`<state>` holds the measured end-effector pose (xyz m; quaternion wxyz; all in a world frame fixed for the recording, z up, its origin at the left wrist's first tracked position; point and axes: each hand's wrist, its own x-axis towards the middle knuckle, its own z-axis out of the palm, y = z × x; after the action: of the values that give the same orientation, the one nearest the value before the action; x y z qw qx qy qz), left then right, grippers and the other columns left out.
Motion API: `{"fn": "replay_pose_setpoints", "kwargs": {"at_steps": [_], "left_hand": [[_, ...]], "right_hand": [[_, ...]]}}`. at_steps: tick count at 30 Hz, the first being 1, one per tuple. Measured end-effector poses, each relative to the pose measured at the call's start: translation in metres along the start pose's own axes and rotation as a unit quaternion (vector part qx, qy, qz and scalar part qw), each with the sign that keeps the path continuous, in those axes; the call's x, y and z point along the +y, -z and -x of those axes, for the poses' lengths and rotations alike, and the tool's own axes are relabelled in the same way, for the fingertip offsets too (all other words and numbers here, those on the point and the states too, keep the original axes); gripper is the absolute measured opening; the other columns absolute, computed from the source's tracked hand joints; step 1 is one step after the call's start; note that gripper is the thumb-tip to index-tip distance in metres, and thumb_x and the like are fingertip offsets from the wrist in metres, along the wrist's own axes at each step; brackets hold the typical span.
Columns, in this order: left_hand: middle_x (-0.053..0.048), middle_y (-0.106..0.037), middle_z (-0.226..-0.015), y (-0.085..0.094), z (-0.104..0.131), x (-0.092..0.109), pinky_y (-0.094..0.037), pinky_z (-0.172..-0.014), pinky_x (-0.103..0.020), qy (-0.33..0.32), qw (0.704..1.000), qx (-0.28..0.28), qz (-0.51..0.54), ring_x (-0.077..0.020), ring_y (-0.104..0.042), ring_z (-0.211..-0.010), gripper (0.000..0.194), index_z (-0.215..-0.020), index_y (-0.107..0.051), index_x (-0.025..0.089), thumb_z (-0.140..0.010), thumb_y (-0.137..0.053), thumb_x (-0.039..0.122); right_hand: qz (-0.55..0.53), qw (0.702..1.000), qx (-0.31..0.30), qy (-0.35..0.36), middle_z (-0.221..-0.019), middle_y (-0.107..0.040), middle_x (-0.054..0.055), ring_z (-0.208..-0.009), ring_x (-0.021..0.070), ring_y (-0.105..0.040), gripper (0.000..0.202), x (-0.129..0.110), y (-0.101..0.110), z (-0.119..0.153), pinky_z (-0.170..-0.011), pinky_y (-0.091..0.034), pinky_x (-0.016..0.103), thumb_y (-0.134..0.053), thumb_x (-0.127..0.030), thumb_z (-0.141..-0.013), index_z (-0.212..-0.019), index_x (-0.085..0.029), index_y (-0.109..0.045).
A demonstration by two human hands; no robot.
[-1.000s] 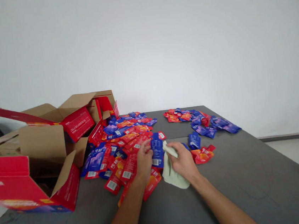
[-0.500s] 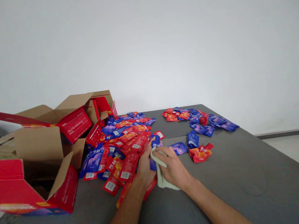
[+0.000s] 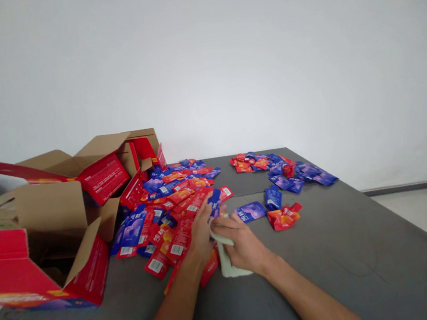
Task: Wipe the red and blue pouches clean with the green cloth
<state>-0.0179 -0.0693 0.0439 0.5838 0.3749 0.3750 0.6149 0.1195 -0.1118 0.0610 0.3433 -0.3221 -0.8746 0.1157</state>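
Note:
My left hand [image 3: 201,232] is closed on a blue packet [image 3: 214,203], whose top shows above the fingers. Against it, my right hand [image 3: 241,241] grips a pale green cloth [image 3: 230,266] that hangs down toward the table. The two hands touch or nearly touch. Left of them and partly under the left forearm spreads a large pile of red and blue packets [image 3: 181,238]. A flat blue packet [image 3: 251,211] lies just beyond my right hand, with another blue packet [image 3: 273,198] and a crumpled red packet [image 3: 284,217] to its right.
Open red cardboard boxes [image 3: 7,265] stand along the left side, flaps spread, one behind another [image 3: 104,179]. More red and blue packets [image 3: 262,164] lie at the far right of the grey table [image 3: 324,265]. A pale wall rises behind.
Both hands have shifted slightly left, and the right hand with the cloth sits a little lower on the packet. More of the held blue packet shows above the left fingers.

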Motion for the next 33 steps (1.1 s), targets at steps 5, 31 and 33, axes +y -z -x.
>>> {"fn": "replay_pose_setpoints", "kwargs": {"at_steps": [5, 31, 33], "left_hand": [[-0.008, -0.056, -0.144, 0.012, -0.006, 0.005, -0.031, -0.117, -0.043, -0.199, 0.922, 0.03, -0.331, -0.0254, -0.048, -0.135, 0.041, -0.133, -0.061, 0.025, -0.093, -0.054, 0.035], [-0.014, -0.067, -0.097, -0.012, 0.013, -0.027, -0.039, -0.088, -0.045, -0.178, 0.664, -0.112, -0.718, -0.0324, -0.051, -0.107, 0.021, -0.082, -0.074, 0.02, -0.086, -0.053, 0.021], [-0.014, -0.065, -0.104, -0.01, 0.015, -0.029, -0.038, -0.089, -0.046, -0.175, 0.664, -0.124, -0.716, -0.0338, -0.049, -0.11, 0.019, -0.091, -0.074, 0.021, -0.083, -0.057, 0.023]], "right_hand": [[-0.002, 0.997, 0.016, -0.07, -0.112, -0.07, 0.005, -0.108, 0.0199, -0.061, 0.049, 0.014, 0.002, 0.002, -0.098, -0.038, 0.036, -0.046, 0.003, -0.065, -0.102, -0.021, -0.068], [0.153, 0.908, -0.042, -0.387, -0.107, -0.074, 0.017, -0.101, 0.0301, -0.07, 0.044, 0.074, 0.025, 0.022, -0.086, -0.049, 0.035, -0.061, -0.019, -0.075, -0.118, -0.017, -0.068], [0.137, 0.925, -0.048, -0.352, -0.115, -0.072, 0.015, -0.105, 0.0275, -0.069, 0.054, 0.08, 0.021, 0.026, -0.088, -0.049, 0.033, -0.061, -0.016, -0.072, -0.126, -0.018, -0.063]]}}
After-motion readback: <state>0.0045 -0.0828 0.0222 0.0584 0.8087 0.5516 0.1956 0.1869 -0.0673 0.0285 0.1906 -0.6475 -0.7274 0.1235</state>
